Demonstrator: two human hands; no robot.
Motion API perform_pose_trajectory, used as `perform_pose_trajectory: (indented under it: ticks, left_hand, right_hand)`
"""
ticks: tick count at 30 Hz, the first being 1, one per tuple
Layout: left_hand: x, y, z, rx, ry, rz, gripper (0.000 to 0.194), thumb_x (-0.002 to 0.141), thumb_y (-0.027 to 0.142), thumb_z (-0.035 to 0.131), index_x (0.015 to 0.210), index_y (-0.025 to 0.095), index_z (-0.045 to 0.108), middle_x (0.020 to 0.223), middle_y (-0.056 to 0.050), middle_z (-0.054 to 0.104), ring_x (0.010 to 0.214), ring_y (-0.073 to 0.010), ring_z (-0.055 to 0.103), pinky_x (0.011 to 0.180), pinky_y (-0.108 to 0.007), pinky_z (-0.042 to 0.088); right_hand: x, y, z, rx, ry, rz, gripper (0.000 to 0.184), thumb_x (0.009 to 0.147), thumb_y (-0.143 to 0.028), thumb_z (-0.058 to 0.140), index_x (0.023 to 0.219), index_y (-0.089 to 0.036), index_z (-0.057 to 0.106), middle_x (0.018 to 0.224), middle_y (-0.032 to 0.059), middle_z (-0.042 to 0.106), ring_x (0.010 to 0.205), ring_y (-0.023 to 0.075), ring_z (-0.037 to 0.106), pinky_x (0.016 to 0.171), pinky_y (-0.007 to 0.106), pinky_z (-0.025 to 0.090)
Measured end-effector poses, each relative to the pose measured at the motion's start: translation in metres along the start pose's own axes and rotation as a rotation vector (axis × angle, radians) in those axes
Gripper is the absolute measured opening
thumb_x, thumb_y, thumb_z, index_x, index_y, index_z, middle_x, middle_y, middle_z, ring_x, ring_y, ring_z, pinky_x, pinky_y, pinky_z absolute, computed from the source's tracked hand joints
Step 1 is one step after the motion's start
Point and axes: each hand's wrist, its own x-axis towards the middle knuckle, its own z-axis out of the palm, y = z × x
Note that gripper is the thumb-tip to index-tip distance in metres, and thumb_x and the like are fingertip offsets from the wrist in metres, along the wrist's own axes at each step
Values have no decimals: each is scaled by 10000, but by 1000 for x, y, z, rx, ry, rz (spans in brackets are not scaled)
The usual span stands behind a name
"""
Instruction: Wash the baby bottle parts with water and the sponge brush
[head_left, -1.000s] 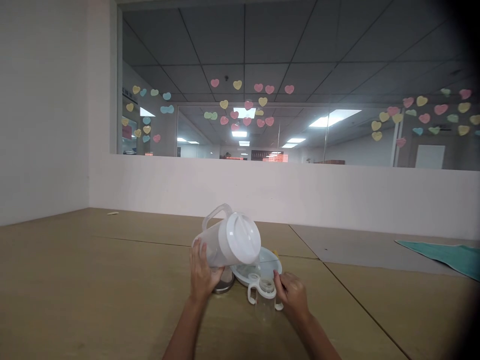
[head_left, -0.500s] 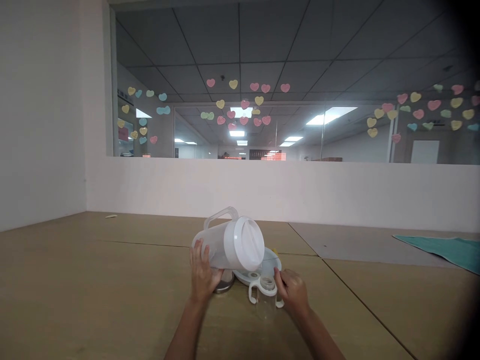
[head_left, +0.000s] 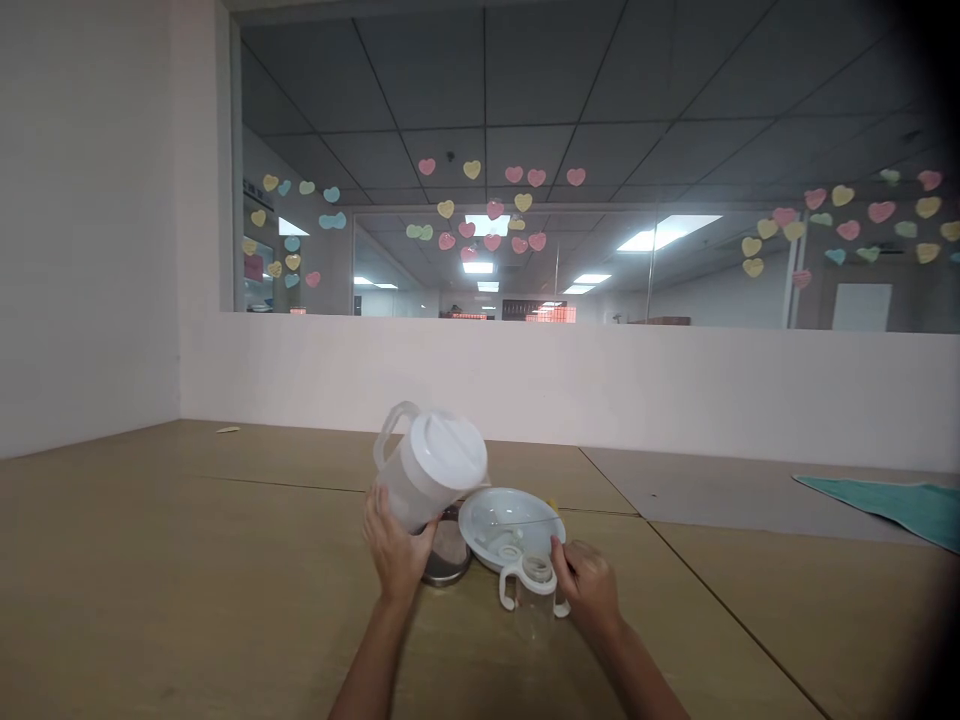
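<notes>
At mid-table, the left hand (head_left: 397, 555) holds a translucent pitcher (head_left: 421, 488) with fingers spread around its body; the pitcher is tilted, white lid (head_left: 450, 450) facing right and toward the camera. Right hand (head_left: 591, 582): fingers curled, at one handle of a clear two-handled bottle (head_left: 537, 590); cannot tell whether it grips. The bottle is upright, overlapping the near rim of a pale bowl (head_left: 517, 502) in view. A round metal-edged disc (head_left: 448, 555) lies beside the bowl; contact between them cannot be determined. Room for movement: tabletop (head_left: 210, 590) extends broadly left of the pitcher and right of the right hand. Surface: wood-toned, dark seams, grey section (head_left: 705, 505) at right rear bearing a teal cloth (head_left: 892, 508). Beyond, a pale wall (head_left: 337, 370) carries a wide window (head_left: 570, 90) dotted with heart-shaped notes (head_left: 495, 210).
</notes>
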Motion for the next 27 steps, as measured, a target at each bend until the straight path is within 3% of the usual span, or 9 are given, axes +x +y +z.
perform_pose_trajectory:
  ticks: [3, 7, 17, 27]
  left_hand:
    - [3, -1, -2, 34, 43, -145, 1011, 670, 517, 698, 1421, 86, 176, 1370, -245, 356, 1276, -381, 345, 1029, -530, 318]
    - [4, -7, -4, 105, 66, -239, 1015, 680, 531, 673, 1430, 77, 161, 1375, -251, 347, 1274, -387, 337, 1024, -535, 305]
    - [-4, -13, 0, 265, -23, -281, 921, 731, 495, 608, 1437, 104, 166, 1372, -263, 342, 1265, -405, 328, 981, -586, 290]
    - [-8, -20, 4, 242, -35, -341, 957, 711, 518, 618, 1433, 107, 144, 1326, -278, 387, 1187, -465, 400, 905, -612, 360]
  right_hand:
    - [-1, 0, 1, 13, 4, 5, 442, 925, -234, 442, 485, -189, 459, 454, -27, 425, 437, 83, 369, 497, 257, 247]
    - [-2, 1, 2, 28, -15, 21, 439, 926, -235, 437, 490, -189, 465, 455, -26, 436, 438, 84, 386, 498, 257, 249]
    - [-4, 1, 3, 24, 5, 25, 446, 927, -234, 431, 484, -187, 458, 450, -28, 429, 433, 85, 385, 497, 247, 264]
    - [-3, 0, 3, 42, 13, 32, 440, 932, -226, 419, 496, -186, 470, 464, -24, 450, 439, 80, 400, 495, 232, 286]
